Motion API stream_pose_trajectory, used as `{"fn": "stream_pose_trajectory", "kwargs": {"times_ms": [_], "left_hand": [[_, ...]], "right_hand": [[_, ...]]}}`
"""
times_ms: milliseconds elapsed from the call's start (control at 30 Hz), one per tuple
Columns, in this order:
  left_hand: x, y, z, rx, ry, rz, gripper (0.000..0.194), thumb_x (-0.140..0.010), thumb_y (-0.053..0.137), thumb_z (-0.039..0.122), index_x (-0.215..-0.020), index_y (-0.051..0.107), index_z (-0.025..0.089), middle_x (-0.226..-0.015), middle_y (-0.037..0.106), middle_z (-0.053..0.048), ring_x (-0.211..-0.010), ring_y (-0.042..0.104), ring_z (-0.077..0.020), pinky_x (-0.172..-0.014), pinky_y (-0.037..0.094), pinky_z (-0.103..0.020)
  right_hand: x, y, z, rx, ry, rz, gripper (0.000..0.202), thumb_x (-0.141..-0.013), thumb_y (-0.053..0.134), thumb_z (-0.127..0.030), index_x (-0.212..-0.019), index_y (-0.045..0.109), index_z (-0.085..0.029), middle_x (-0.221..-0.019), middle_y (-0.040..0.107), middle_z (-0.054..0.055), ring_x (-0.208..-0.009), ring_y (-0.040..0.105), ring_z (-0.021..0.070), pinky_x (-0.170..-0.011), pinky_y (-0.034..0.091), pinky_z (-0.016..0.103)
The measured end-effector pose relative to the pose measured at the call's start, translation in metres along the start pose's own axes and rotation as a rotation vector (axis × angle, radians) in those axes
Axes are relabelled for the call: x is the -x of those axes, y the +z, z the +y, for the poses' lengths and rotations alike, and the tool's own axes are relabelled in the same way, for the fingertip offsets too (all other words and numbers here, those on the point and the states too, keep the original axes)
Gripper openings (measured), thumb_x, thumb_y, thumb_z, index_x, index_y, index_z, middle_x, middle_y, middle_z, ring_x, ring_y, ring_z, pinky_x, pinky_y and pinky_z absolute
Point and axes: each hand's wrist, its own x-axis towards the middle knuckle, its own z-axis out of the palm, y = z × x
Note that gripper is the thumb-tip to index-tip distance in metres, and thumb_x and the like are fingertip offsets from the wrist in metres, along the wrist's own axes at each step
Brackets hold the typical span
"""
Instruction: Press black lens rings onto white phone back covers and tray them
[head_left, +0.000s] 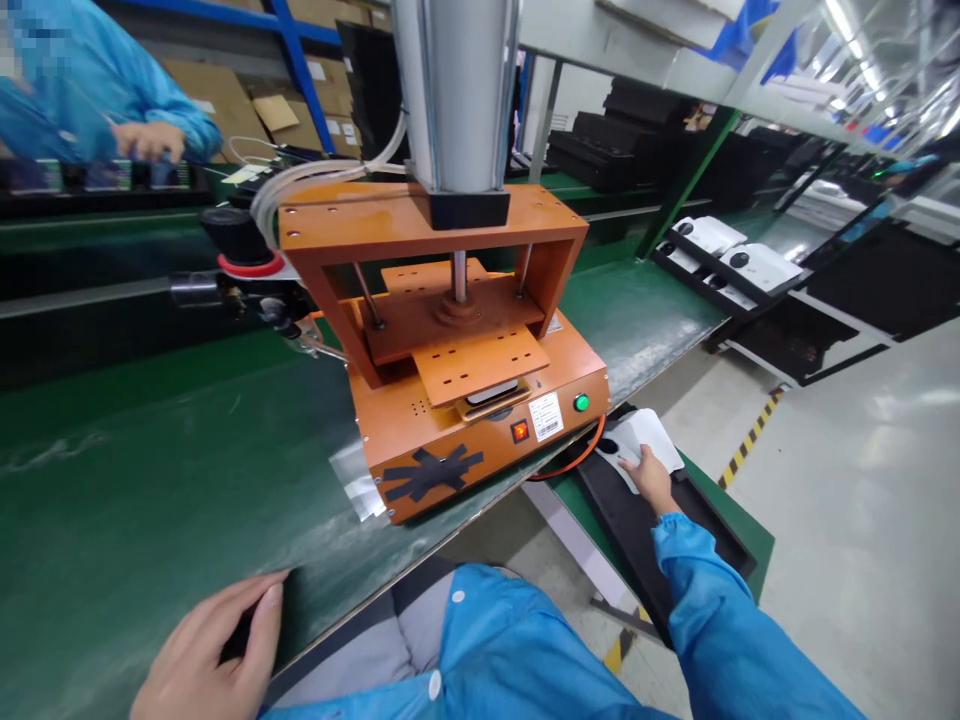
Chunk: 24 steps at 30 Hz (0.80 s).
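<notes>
My left hand (214,650) rests at the front of the green bench, fingers stretched forward and a gap beside the thumb; I see nothing held in it. Low on the right, my right hand (651,482) grips a white housing (656,435) with a black round part, which lies in a black tray (626,525). The fingertips are partly hidden against the housing. Between my hands stands an orange press (480,440) with a grey cylinder on top. A light-coloured flat piece (493,393) shows under its pressing plate.
The press has a green button (581,402) and a lit red switch (520,431). An air regulator (251,275) and hoses sit at its left. More white housings (761,265) lie in black trays at right. Across the bench, a co-worker's hand (150,140) is over small devices.
</notes>
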Motion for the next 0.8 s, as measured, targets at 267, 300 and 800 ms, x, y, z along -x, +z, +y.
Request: {"fn": "stream_pose_trajectory", "kwargs": {"times_ms": [267, 300, 800], "left_hand": [[0.000, -0.002, 0.004, -0.004, 0.008, -0.015, 0.032, -0.100, 0.052, 0.048, -0.103, 0.070, 0.022, -0.106, 0.073, -0.007, -0.096, 0.070, -0.0250, -0.098, 0.053, -0.040], [0.000, -0.002, 0.003, 0.000, 0.013, -0.020, 0.032, -0.100, 0.052, 0.048, -0.103, 0.070, 0.022, -0.106, 0.073, -0.007, -0.096, 0.070, -0.0251, -0.099, 0.053, -0.040], [0.000, -0.002, -0.001, -0.014, 0.066, -0.047, 0.029, -0.102, 0.049, 0.045, -0.105, 0.067, 0.022, -0.107, 0.071, -0.009, -0.095, 0.069, -0.0255, -0.099, 0.052, -0.043]], "right_hand": [[-0.021, 0.005, -0.005, -0.013, 0.014, -0.015, 0.095, -0.083, 0.075, -0.046, -0.157, 0.028, -0.007, -0.140, 0.058, 0.024, -0.126, 0.061, 0.0351, -0.099, 0.050, 0.040], [-0.020, 0.007, -0.008, -0.011, 0.023, 0.008, 0.101, -0.083, 0.075, -0.046, -0.159, 0.023, -0.007, -0.143, 0.054, 0.025, -0.129, 0.058, 0.0370, -0.101, 0.049, 0.043], [0.014, 0.035, -0.043, -0.014, 0.037, 0.380, 0.105, -0.088, 0.059, -0.061, -0.163, 0.012, -0.006, -0.158, 0.034, 0.032, -0.143, 0.034, 0.0452, -0.110, 0.035, 0.064]]}}
